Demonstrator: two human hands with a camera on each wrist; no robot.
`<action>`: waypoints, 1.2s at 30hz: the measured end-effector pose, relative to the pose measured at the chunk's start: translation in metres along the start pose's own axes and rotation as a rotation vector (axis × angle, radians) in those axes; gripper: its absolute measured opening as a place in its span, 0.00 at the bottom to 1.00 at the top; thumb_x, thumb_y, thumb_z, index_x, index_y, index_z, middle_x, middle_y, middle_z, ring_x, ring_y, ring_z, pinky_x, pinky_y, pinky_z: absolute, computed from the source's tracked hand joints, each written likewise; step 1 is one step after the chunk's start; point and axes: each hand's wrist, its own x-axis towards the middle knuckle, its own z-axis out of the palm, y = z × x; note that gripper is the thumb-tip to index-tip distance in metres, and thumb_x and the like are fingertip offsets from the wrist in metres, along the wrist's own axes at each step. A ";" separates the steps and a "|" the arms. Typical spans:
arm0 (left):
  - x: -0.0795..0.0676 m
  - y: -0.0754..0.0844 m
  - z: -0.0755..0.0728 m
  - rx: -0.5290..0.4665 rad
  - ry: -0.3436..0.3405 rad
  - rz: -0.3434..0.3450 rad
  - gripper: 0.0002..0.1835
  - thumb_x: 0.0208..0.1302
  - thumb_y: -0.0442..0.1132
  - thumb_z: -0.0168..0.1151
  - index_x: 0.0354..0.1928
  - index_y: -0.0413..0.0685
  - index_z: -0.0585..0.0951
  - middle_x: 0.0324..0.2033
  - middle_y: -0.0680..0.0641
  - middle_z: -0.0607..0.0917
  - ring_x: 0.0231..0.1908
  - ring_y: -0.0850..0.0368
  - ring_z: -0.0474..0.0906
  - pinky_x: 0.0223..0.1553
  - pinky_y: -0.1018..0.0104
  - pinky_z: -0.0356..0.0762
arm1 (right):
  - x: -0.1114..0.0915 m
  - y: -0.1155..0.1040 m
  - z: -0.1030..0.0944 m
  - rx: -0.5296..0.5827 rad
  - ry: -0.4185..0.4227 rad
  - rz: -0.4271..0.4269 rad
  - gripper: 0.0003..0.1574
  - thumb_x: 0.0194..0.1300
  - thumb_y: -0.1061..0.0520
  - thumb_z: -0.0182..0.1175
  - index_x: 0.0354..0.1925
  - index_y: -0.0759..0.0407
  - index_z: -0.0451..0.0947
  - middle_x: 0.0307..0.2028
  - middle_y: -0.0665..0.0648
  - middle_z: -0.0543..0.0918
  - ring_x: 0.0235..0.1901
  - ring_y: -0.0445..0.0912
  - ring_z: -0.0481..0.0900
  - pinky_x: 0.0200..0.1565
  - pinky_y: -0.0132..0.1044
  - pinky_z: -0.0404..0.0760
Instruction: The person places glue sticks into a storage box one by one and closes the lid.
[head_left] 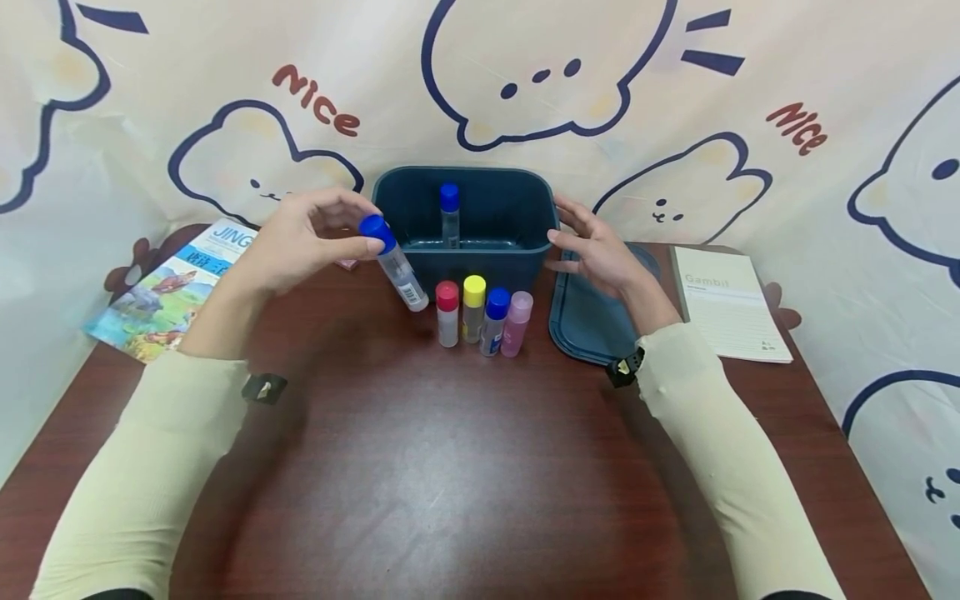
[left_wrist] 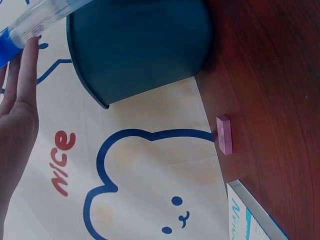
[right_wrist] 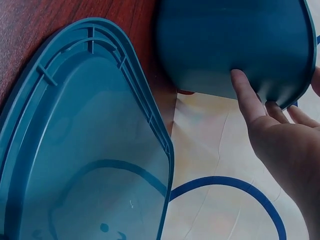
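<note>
My left hand [head_left: 300, 237] pinches a clear glue stick [head_left: 401, 271] by its blue cap. The tube slants down to the right in front of a dark teal plastic bin [head_left: 465, 260], its lower end near the bin's front left corner. Another blue-capped glue stick [head_left: 450, 218] stands upright inside the bin. My right hand [head_left: 600, 254] touches the bin's right side and rim with fairly straight fingers, clearest in the right wrist view. Before the bin stand glue sticks with a red cap [head_left: 447, 312], a yellow cap [head_left: 473, 308], a blue cap [head_left: 494, 321] and a pink body [head_left: 517, 325].
A matching teal lid [head_left: 581, 321] lies right of the bin, partly under my right forearm. Farther right is a notebook [head_left: 731, 304]; a colourful book [head_left: 168, 292] lies at the left. A small pink block [left_wrist: 224, 135] sits near the book. A patterned cloth hangs behind the table.
</note>
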 end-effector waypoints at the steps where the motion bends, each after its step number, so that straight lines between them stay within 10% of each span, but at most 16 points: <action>1: 0.001 0.000 0.000 -0.030 0.016 0.006 0.18 0.65 0.40 0.71 0.55 0.47 0.81 0.44 0.49 0.87 0.40 0.52 0.85 0.34 0.64 0.86 | 0.000 0.000 0.000 -0.003 0.000 0.003 0.40 0.79 0.61 0.50 0.81 0.50 0.47 0.79 0.56 0.50 0.74 0.58 0.55 0.65 0.63 0.69; 10: 0.009 -0.004 0.001 -0.599 0.117 0.216 0.12 0.64 0.20 0.62 0.48 0.34 0.82 0.40 0.39 0.85 0.38 0.49 0.85 0.40 0.58 0.85 | 0.000 -0.001 0.000 -0.025 -0.003 0.007 0.42 0.78 0.59 0.53 0.81 0.49 0.47 0.79 0.56 0.50 0.75 0.58 0.55 0.64 0.62 0.71; 20: 0.014 -0.001 0.008 -0.755 0.306 0.248 0.12 0.63 0.21 0.65 0.48 0.32 0.80 0.40 0.38 0.84 0.40 0.48 0.83 0.42 0.55 0.85 | 0.000 0.000 -0.001 -0.027 0.000 0.006 0.41 0.79 0.59 0.53 0.81 0.49 0.47 0.79 0.56 0.50 0.74 0.59 0.56 0.63 0.62 0.72; 25: 0.020 0.001 0.012 -0.632 0.336 0.191 0.16 0.60 0.26 0.71 0.50 0.37 0.81 0.44 0.39 0.84 0.44 0.47 0.83 0.45 0.60 0.85 | -0.001 -0.001 0.000 -0.024 0.002 0.009 0.41 0.79 0.60 0.51 0.81 0.49 0.47 0.79 0.55 0.50 0.74 0.57 0.57 0.63 0.61 0.72; 36: 0.044 0.016 0.032 -0.019 0.305 -0.006 0.24 0.65 0.45 0.71 0.61 0.47 0.80 0.57 0.48 0.82 0.57 0.53 0.77 0.61 0.60 0.76 | -0.001 -0.002 -0.001 -0.026 -0.010 0.010 0.42 0.79 0.58 0.53 0.81 0.49 0.46 0.79 0.56 0.50 0.75 0.59 0.55 0.63 0.62 0.72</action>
